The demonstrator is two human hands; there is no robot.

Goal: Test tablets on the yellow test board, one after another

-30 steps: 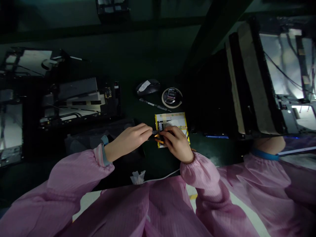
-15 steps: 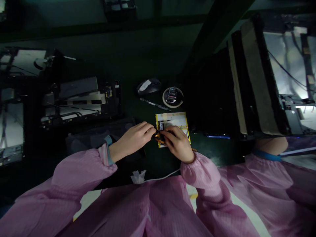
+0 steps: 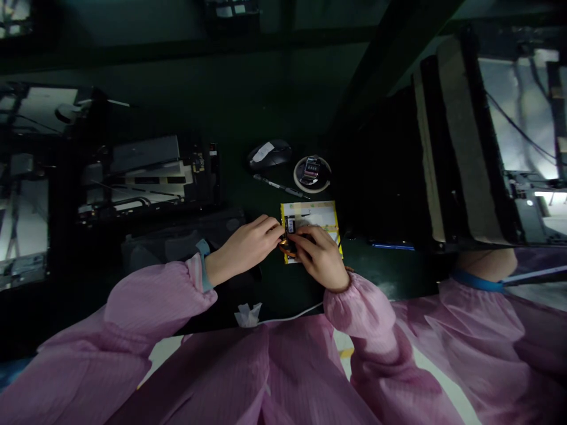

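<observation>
A flat white panel with yellow edges [image 3: 316, 211] lies on the dark table in front of me. A small dark strip with a pale label [image 3: 291, 225] runs along its left side, and an orange ribbon cable [image 3: 289, 252] curls out below. My left hand [image 3: 250, 245] reaches in from the left, its fingertips pinched together at the panel's left edge; what is between them is too small to make out. Over the panel's lower middle rests my right hand [image 3: 321, 257], fingers curled, thumb and forefinger together beside the strip and the cable. The fingers hide what they hold.
Beyond the panel lie a pen-like tool [image 3: 281, 186], a black mouse [image 3: 270, 154] and a round coil holding a small counter [image 3: 312, 174]. Opened device parts [image 3: 150, 171] are at left. Dark padded dividers [image 3: 465, 141] stand at right, near a co-worker's sleeve [image 3: 478, 313].
My left hand has moved slightly right, its fingertips now closer to the strip and cable. My right hand stays nearly where it was. The view has shifted a little.
</observation>
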